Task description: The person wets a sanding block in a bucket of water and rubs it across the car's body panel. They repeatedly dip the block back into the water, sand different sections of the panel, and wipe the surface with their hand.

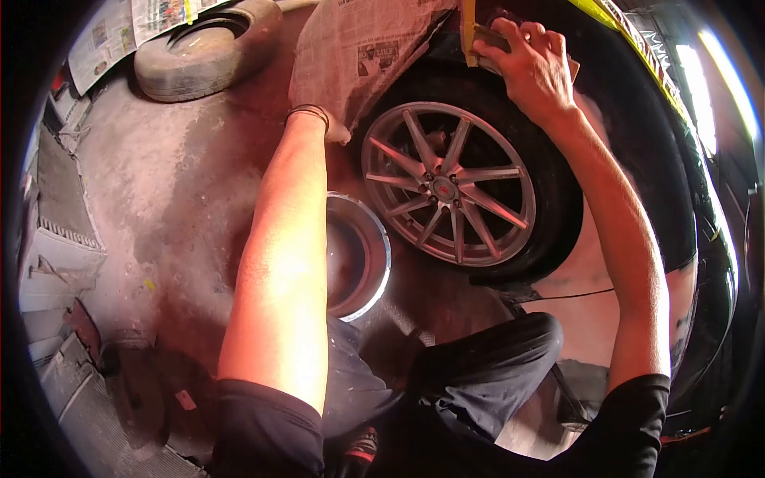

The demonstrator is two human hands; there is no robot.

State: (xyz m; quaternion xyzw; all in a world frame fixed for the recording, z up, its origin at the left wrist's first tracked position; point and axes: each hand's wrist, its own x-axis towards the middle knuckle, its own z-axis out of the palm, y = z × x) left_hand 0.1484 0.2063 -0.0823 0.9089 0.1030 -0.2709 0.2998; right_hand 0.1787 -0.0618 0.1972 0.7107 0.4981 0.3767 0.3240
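My right hand (535, 72) is closed over a flat, tan sanding block (488, 46), pressed to the dark car body above the wheel arch. Beside it runs a strip of yellow masking tape (468, 32). My left hand (337, 129) is at the lower edge of a newspaper sheet (358, 56) that hangs beside the tyre. Its fingers are hidden, so its grip does not show. Below both hands stands the car wheel (445, 189), a silver multi-spoke rim in a black tyre (562, 215).
A round basin (381, 263) sits on the floor, partly behind my left forearm. A worn loose tyre (183, 72) lies at the upper left. Boxes (60, 255) line the left side. A thin dark cable (570, 295) crosses the pale lower body panel (578, 327).
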